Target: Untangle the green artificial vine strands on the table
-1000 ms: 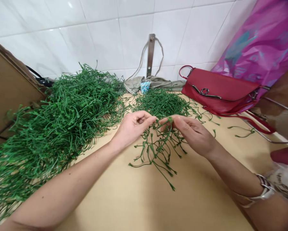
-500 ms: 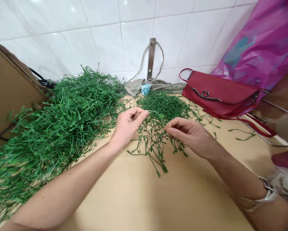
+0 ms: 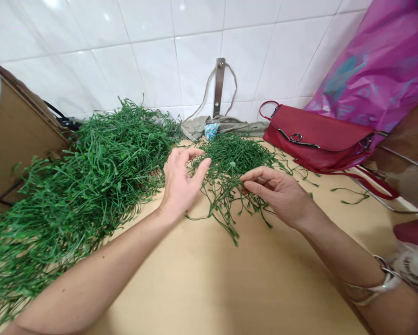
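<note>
My left hand (image 3: 182, 181) is open beside the smaller heap of green stems (image 3: 236, 153), its thumb and forefinger apart with nothing between them. To the right of that heap, my right hand (image 3: 278, 193) pinches a thin green stem (image 3: 241, 181) between thumb and fingertips. The stem looks like plastic and has a pale green bud-like tip (image 3: 232, 164). Several loose stems (image 3: 226, 218) spread over the table below and between the hands. A much larger pile of similar stems (image 3: 125, 144) lies to the left of my left hand.
A small cup with blue-and-white contents (image 3: 211, 130) stands behind the smaller heap, near a grey cloth (image 3: 243, 125). At the right lie a red handbag (image 3: 323, 128) and a purple plastic bag (image 3: 365, 70). A cardboard box (image 3: 16, 139) borders the left side. White tiles line the back.
My left thumb and forefinger, pinched together on a stem before, have spread and let go, and the hand has drawn slightly left. My right hand has stayed nearly in place.
</note>
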